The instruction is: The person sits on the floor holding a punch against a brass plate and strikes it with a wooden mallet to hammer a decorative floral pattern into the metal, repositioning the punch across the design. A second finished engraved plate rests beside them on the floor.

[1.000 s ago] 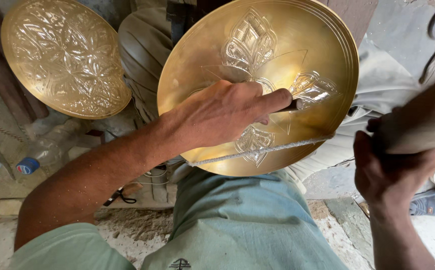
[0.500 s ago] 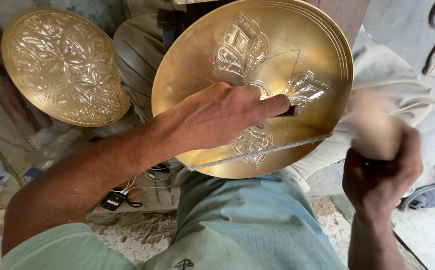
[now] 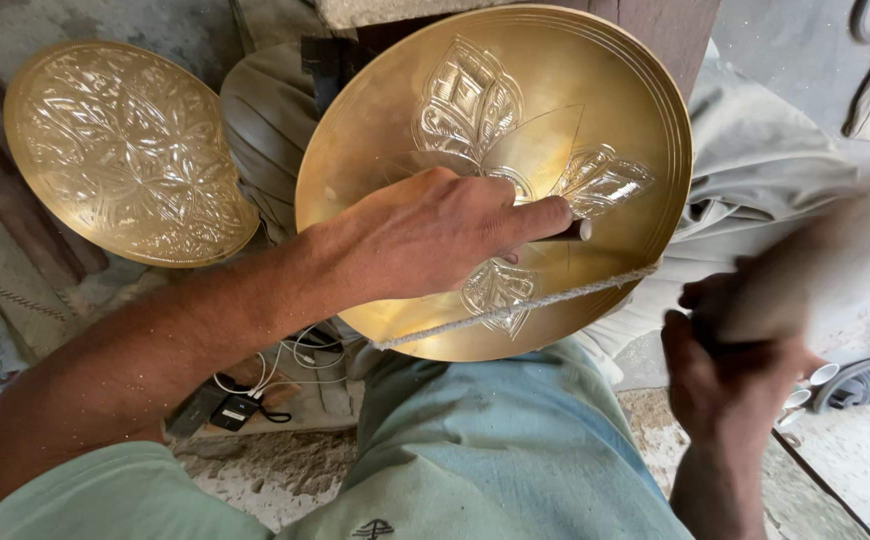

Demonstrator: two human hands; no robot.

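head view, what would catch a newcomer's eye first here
First, the big brass plate in the upper middle, half engraved with leaf shapes, a cord stretched across its lower part. The left hand presses a small metal punch against its face, while the right hand, lower right, grips a motion-blurred mallet. A second, fully engraved plate leans at upper left.

The left forearm reaches forward from the lower left, wrist nearly straight, and the left hand (image 3: 435, 240) lies knuckles-up with its fingers (image 3: 535, 215) curled closed and the forefinger stretched forward. The right hand (image 3: 725, 375) (partly blurred) is raised at the lower right, fist clenched, forearm rising steeply from below.
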